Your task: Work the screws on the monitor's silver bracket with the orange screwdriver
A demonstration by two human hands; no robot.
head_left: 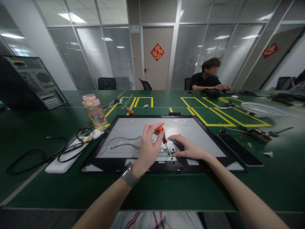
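My left hand (150, 143) is closed around the handle of a screwdriver (164, 136), which is orange and black. The screwdriver leans, its tip down at a small metal bracket (169, 152) near the front edge of a display panel (133, 127). Grey metal inside a black frame, the panel lies flat on the table with thin wires (124, 146) across its left half. Just right of the bracket, my right hand (187, 148) rests on the panel, fingers stretched and thumb apart. Whether its fingertips touch the bracket, I cannot tell.
On the green table (147, 194), left of the panel, are a power strip (64, 159), black cables and a bottle (95, 111). A second screwdriver (130, 110) lies behind. A phone (238, 149) lies right. A person (206, 78) sits across; a computer case (33, 82) stands left.
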